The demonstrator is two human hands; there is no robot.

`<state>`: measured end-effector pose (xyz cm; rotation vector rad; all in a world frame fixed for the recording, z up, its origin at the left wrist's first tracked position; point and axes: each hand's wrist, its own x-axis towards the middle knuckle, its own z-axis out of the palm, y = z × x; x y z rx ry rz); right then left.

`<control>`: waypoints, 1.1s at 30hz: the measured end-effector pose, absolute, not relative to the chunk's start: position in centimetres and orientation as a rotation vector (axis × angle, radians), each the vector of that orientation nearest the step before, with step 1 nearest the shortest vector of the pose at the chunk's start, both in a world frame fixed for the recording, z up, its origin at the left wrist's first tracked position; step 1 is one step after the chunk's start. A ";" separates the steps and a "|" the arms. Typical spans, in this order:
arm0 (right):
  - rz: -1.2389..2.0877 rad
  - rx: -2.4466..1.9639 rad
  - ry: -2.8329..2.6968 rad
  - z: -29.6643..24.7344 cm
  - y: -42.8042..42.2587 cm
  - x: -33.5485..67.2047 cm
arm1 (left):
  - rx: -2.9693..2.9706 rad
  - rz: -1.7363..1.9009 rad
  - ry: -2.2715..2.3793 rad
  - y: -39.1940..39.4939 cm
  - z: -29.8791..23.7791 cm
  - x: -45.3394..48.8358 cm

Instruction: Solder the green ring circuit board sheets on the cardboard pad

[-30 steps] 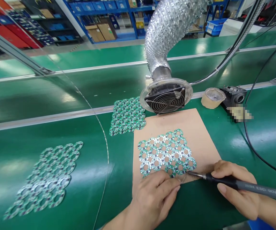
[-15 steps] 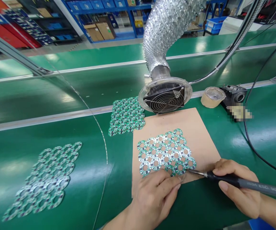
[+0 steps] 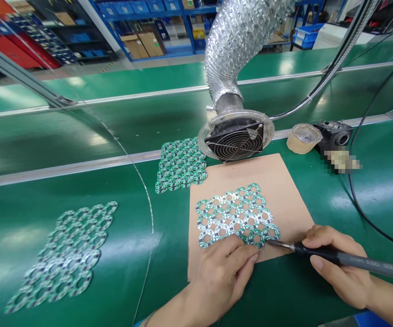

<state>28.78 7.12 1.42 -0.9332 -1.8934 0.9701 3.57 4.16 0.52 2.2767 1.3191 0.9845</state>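
My right hand (image 3: 342, 263) is closed around a soldering iron (image 3: 332, 255) with a dark grey handle. Its metal tip points left and meets, or nearly meets, the near right edge of a panel of ring-shaped green circuit boards (image 3: 233, 211). This panel lies flat on a brown cardboard sheet (image 3: 285, 190). At the panel's near edge is my left hand (image 3: 221, 272), fingers curled and pressed together, covering part of the front row. Whatever its fingertips pinch is hidden. A thin silvery wire (image 3: 145, 190) hangs to the left and runs down towards my left forearm.
Behind the cardboard a round fume extractor fan (image 3: 235, 138) hangs on a foil duct (image 3: 232, 50). More circuit board panels lie at the left (image 3: 63, 259) and behind (image 3: 181, 165). A tape roll (image 3: 303, 138) and a black stand (image 3: 334, 136) are at the back right.
My left fingertips have shifted slightly away from me along the panel's near edge. The iron stays at nearly the same spot, and the panel has not visibly moved.
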 end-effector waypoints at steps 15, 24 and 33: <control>0.750 -0.593 -2.044 2.4 7.2 26.6 | 2.273 0.966 1.381 3.3 1.7 2.1; 0.656 -0.502 -2.130 1.0 6.9 26.6 | 2.307 0.940 1.384 3.4 1.5 2.1; 0.590 -0.544 -2.148 1.6 7.0 26.6 | 2.336 0.949 1.395 3.5 1.4 2.2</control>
